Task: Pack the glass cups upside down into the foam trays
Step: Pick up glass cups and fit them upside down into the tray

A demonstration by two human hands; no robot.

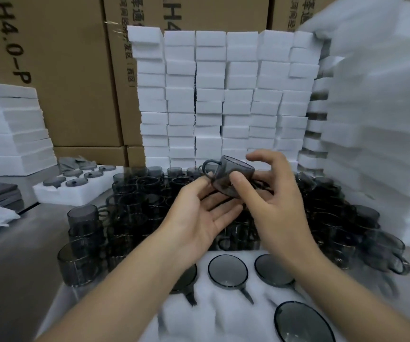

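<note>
Grey table (14, 267), foam stacks (211, 95) behind; right hand (280, 206) pinches cup (231, 176), left hand (199, 213) flat beneath.

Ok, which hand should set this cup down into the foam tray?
Right, probably. The right hand pinches the glass cup, thumb on its wall. The left hand lies open, palm up, with only its fingertips touching the cup. The foam tray sits directly below.

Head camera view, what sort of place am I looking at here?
Probably a packing station in a warehouse or factory: stacks of white foam trays, printed cardboard cartons behind them, and a crowd of smoky glass cups on the bench next to a tray holding upturned cups.
</note>
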